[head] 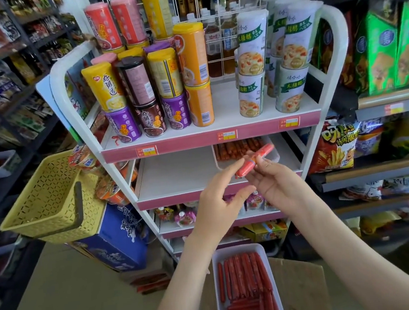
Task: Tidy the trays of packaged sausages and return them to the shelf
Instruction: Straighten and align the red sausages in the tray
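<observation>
Sausage: single red-wrapped stick, centre of frame, tilted up toward the right, in front of the middle shelf.
Right hand: palm up, fingers curled round the sausage near its middle.
Left hand: fingers loosely spread, nearly straight, nothing held; index tip just beside the sausage's lower end, contact impossible to tell.
Lower tray: white, bottom centre of frame, on a cardboard box; packed with more sausages, upper rows lengthwise, lower ones lying crosswise.
Shelf tray: white, right part of the middle shelf, behind the hands, a row of sausages inside.
Feel of the sausage: probably light, firm with slight give; film wrap likely slick, so best gripped round the middle, not at the crimped ends.
Feel of the lower tray: likely weighty when full, thin plastic prone to flex; best taken by both long rims, kept level.
</observation>
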`<state>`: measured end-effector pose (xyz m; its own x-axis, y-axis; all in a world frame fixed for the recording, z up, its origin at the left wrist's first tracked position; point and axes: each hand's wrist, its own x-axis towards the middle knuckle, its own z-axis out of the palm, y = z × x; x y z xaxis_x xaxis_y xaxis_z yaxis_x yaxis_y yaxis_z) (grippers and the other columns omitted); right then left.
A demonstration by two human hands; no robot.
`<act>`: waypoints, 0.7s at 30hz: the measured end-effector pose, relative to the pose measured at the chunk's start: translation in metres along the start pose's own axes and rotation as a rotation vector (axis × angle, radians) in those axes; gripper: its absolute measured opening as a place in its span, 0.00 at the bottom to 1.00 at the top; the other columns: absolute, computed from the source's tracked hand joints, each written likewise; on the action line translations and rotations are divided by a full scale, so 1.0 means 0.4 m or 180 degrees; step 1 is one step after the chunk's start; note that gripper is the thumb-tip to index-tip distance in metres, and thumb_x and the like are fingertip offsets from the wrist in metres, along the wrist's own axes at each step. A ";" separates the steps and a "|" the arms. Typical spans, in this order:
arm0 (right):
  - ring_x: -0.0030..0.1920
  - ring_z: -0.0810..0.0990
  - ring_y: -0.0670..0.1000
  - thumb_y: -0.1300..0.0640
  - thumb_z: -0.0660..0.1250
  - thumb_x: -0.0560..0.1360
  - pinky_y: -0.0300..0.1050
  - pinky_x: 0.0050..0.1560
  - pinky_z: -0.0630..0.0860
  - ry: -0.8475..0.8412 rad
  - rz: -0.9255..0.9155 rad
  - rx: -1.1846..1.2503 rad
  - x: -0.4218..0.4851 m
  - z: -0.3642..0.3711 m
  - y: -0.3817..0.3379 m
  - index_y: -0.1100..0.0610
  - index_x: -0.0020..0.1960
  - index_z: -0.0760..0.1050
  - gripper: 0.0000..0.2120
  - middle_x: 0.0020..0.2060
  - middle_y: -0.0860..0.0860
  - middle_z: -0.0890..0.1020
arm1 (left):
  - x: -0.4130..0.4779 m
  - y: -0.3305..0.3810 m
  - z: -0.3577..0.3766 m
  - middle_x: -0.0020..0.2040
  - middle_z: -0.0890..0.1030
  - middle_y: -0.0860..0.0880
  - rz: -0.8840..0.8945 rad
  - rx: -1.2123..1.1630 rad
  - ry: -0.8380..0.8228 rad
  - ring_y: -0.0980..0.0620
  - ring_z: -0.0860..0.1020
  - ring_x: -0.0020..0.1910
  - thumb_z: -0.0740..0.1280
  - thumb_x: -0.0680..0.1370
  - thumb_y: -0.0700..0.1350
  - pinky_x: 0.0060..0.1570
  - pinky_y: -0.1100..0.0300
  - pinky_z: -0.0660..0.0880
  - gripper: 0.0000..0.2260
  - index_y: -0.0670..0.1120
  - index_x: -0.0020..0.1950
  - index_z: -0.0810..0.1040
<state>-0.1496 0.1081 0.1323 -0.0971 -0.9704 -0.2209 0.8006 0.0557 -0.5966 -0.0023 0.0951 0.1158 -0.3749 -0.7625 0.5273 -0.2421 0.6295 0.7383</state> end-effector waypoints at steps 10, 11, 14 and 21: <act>0.41 0.83 0.51 0.63 0.63 0.75 0.43 0.43 0.82 0.0121 0.0580 0.0235 0.030 -0.047 0.057 0.65 0.50 0.75 0.07 0.40 0.57 0.82 | 0.002 -0.045 0.011 0.49 0.82 0.50 0.0158 0.0817 0.0270 0.56 0.79 0.47 0.66 0.75 0.52 0.46 0.73 0.72 0.15 0.48 0.57 0.82; 0.41 0.83 0.51 0.62 0.64 0.75 0.43 0.43 0.82 0.0095 0.0619 0.0154 0.033 -0.053 0.063 0.65 0.50 0.76 0.07 0.41 0.57 0.82 | 0.000 -0.051 0.013 0.47 0.82 0.50 0.0124 0.0904 0.0301 0.55 0.79 0.46 0.65 0.75 0.53 0.43 0.71 0.72 0.15 0.48 0.56 0.82; 0.42 0.83 0.52 0.63 0.64 0.75 0.44 0.46 0.82 0.0174 0.0772 0.0068 0.042 -0.076 0.082 0.65 0.50 0.76 0.07 0.42 0.58 0.81 | -0.007 -0.074 0.018 0.43 0.81 0.49 0.0119 0.1109 0.0353 0.53 0.78 0.43 0.66 0.73 0.54 0.42 0.65 0.73 0.15 0.48 0.52 0.83; 0.36 0.81 0.53 0.70 0.60 0.77 0.48 0.41 0.82 0.0769 0.0710 -0.0800 0.105 -0.231 0.159 0.59 0.49 0.69 0.08 0.36 0.56 0.79 | -0.117 -0.234 0.043 0.52 0.82 0.47 -0.0707 0.1071 -0.0887 0.46 0.78 0.53 0.59 0.77 0.56 0.55 0.51 0.74 0.18 0.49 0.58 0.81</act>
<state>-0.1575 0.0924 0.0139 -0.0973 -0.8467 -0.5230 0.6513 0.3432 -0.6768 0.0227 0.0744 0.0148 -0.4955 -0.8438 0.2060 -0.6018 0.5045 0.6191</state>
